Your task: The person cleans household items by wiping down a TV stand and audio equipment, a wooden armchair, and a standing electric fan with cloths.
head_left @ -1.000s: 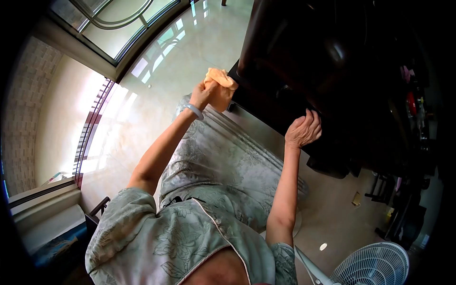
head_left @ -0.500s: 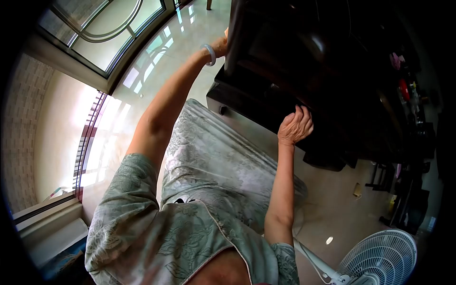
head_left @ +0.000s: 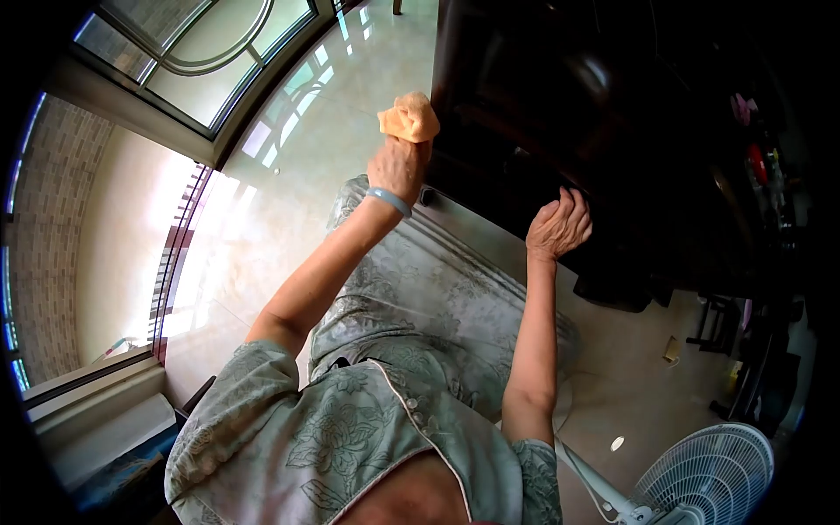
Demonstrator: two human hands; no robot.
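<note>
My left hand [head_left: 398, 171], with a pale bracelet at the wrist, is closed around a bunched orange cloth [head_left: 409, 116]. The cloth sticks out past the fingers, beside the near left corner of a large dark, glossy piece of furniture [head_left: 499, 114]. Further right, my right hand [head_left: 560, 226] rests with curled fingers at the furniture's front edge. Its fingertips are partly lost against the dark surface, and it seems to grip that edge.
A white standing fan [head_left: 704, 481] is at the lower right. Glass-paned doors [head_left: 210, 66] are at the upper left. Glossy floor tiles [head_left: 262, 219] run along the left. Several small items, one of them red [head_left: 757, 164], sit along the far right.
My left hand has come back towards me from behind the furniture's left side, bringing the orange cloth into full view. The right hand stays at the front edge.
</note>
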